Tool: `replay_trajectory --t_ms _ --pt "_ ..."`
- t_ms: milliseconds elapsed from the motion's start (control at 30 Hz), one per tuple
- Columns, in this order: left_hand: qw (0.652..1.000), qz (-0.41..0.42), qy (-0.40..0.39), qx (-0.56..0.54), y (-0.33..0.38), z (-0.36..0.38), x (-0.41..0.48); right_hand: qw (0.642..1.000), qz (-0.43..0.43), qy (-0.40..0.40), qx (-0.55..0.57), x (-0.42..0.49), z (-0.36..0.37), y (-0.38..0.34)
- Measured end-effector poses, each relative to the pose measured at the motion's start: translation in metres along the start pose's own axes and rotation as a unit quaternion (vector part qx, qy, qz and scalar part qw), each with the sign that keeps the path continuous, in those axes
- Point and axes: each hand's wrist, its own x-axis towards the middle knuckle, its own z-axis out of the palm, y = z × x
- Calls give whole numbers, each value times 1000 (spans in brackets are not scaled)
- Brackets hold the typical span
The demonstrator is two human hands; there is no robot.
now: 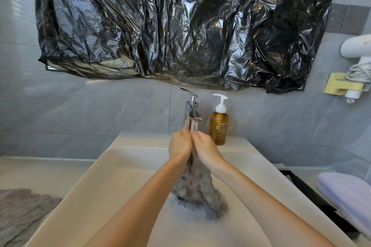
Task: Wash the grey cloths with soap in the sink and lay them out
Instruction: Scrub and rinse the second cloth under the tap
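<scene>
Our left hand and right hand both grip the top of one cloth just under the chrome tap. Its sodden, nubbly grey bulk hangs into the sink, tail in foamy water. A soapy grip could let it slip. The bunched fabric seems to cover the drain, so the glossy white basin might overfill. A second cloth, crinkled, lies on the table at left.

Soft, even light glints on the crinkled black plastic sheet and chrome tap. Wide-angle distortion bends the edges; corners blur slightly.
</scene>
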Motion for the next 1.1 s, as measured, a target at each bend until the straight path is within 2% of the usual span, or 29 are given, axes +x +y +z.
replay_trajectory --t_ms 67,167,233,300,367,433,533,633,700,800,933,1000,1100 --pt "999 2 -42 9 0 6 -7 999 9 -32 18 14 -1 13" --pt "998 -10 -55 -4 4 -1 -2 994 43 -25 95 5 -14 -3" --pt "995 4 -76 64 6 -12 -1 985 55 -12 165 3 -30 -5" --pt "976 -3 -153 154 6 -17 -8 972 62 13 225 8 -45 2" --pt "960 -46 -240 137 8 -22 -11 972 76 9 223 10 -56 6" --pt "955 -64 -267 110 10 -29 -5 968 87 -7 234 11 -64 10" --pt "967 -56 -237 76 7 -35 6 968 82 -55 231 13 -69 19" --pt "974 -62 -218 19 3 -37 9 985 77 -61 143 12 -67 24" --pt "984 -67 -162 -32 -1 -37 14 992 57 -59 95 10 -62 23" --pt "994 -44 -69 -75 -5 -33 18 994 8 -70 84 1 -51 10" --pt "999 24 6 -22 -5 -28 15 991 -72 -80 75 -20 -22 -14" --pt "998 62 11 20 -1 -21 9 994 -101 -26 24 -21 -9 -15" --pt "993 88 -5 76 2 -4 -7 997 -43 45 -42 -1 -5 -5"
